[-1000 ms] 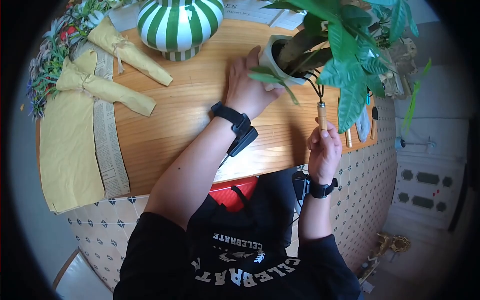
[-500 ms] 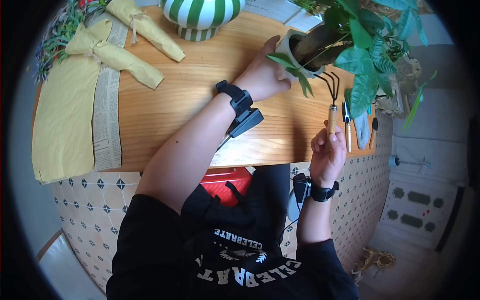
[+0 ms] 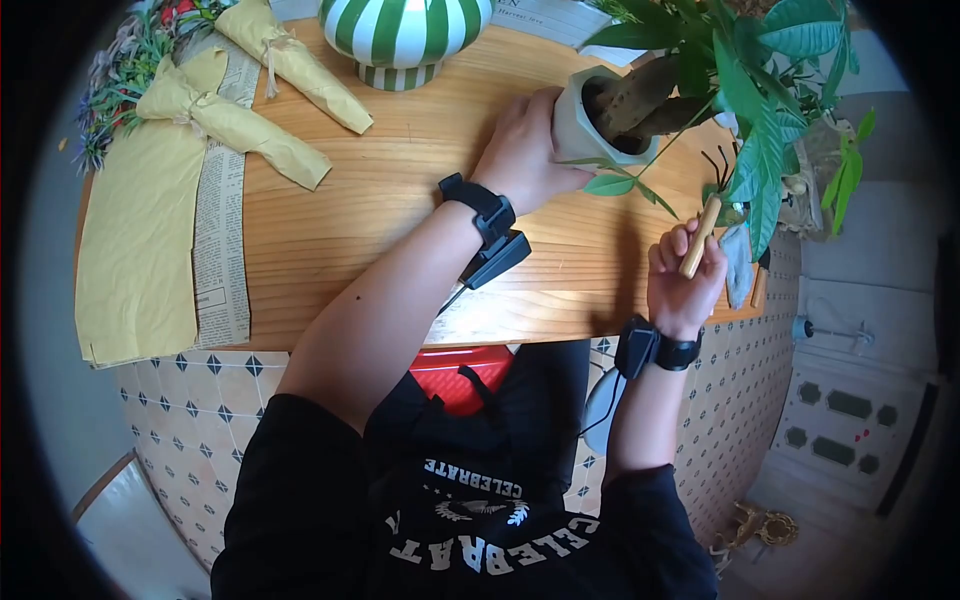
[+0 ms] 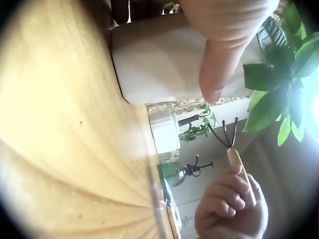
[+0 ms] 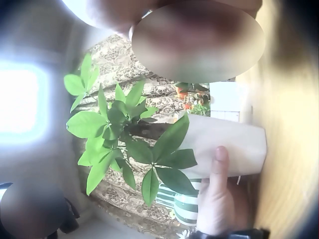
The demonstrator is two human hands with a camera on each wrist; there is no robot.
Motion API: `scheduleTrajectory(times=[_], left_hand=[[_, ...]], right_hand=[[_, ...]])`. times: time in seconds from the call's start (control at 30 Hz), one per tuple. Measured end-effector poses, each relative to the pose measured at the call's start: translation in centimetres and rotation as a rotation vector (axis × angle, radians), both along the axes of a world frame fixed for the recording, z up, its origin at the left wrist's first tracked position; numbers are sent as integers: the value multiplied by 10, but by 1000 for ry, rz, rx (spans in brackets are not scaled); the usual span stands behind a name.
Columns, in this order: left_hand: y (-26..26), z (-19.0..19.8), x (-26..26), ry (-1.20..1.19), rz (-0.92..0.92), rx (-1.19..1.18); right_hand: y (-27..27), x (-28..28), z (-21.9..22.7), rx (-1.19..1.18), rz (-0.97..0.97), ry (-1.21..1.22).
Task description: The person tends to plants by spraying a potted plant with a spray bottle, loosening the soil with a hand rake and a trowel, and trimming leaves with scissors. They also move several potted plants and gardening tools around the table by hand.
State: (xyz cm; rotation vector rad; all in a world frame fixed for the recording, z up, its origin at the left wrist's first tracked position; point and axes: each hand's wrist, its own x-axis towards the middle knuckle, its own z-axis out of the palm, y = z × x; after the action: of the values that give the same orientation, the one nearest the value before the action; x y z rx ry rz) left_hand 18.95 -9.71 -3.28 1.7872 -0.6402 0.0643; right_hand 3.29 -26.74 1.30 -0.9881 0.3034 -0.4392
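A leafy potted plant with a thick brown trunk stands in a pale faceted flowerpot (image 3: pixel 572 122) at the back right of the table. My left hand (image 3: pixel 530 150) grips the side of this pot, its thumb along the near wall in the left wrist view. In my right hand (image 3: pixel 690 285) I hold a small hand rake (image 3: pixel 702 235) by its wooden handle, to the right of the pot. Its three dark tines (image 4: pixel 230 135) point upward, apart from the pot. Dark soil (image 3: pixel 612 135) shows inside the rim. Leaves hang close over the rake.
Beyond my left arm lie paper-wrapped bouquets (image 3: pixel 255 135), yellow paper (image 3: pixel 140 270) and newspaper (image 3: pixel 222 290). A green-striped vase (image 3: pixel 405 35) stands at the back. A grey glove (image 3: pixel 738 265) lies near the right edge. The left wrist view shows a green spray bottle (image 4: pixel 174 174).
The hand rake has come away from the pot's rim, moving right, and its handle now tilts. My left hand has stayed on the pot.
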Motion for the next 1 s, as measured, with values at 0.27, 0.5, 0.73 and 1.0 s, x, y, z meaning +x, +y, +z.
scheduleTrajectory(times=[0.27,0.5,0.73,1.0], left_hand=[[3,1,0,-1,21,-104],[-2,-7,3,101,-86,-258],[0,-1,2,132,-114,-264],[6,5,3,90,-159,-223]], right_hand=[[2,39,-35,90,122,53],[7,36,-38,23,148,96],[1,38,-41,-18,249,52],[1,64,-16,-265,21,244]])
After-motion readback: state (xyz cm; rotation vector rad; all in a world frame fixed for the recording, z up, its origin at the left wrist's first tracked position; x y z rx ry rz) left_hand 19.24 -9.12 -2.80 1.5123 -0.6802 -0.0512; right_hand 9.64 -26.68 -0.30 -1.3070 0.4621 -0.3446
